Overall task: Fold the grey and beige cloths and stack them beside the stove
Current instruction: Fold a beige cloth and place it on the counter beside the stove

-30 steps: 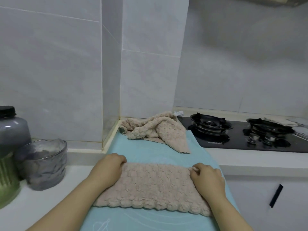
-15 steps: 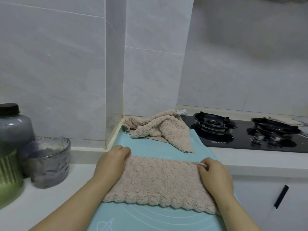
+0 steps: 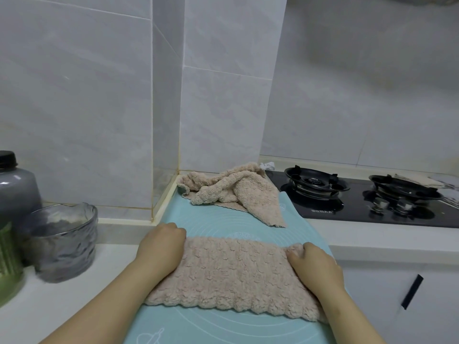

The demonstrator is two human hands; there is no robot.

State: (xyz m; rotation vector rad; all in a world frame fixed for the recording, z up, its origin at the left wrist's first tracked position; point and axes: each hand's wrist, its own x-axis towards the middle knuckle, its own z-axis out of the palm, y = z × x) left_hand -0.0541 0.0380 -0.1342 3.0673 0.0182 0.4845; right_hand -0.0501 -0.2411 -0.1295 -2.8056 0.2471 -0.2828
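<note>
While a folded beige cloth (image 3: 233,271) lies on the mat (image 3: 223,220), left grip (image 3: 161,247) curled over its left end, right grip (image 3: 315,266) pinching its right corner, crumpled cloth (image 3: 233,192) behind, just beside the stove (image 3: 352,209)

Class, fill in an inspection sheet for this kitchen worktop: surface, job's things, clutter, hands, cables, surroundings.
Surface: teal mat on white counter.
Job's things: flat beige cloth on the mat; crumpled beige cloth at its far end, beside the stove; no grey cloth seen.
Clutter: glass bowl, grey jar, green container at left.
Hands: left hand and right hand grip the flat beige cloth's ends.
Cables: nothing seen.
Surroundings: tiled wall, white cabinet.
</note>
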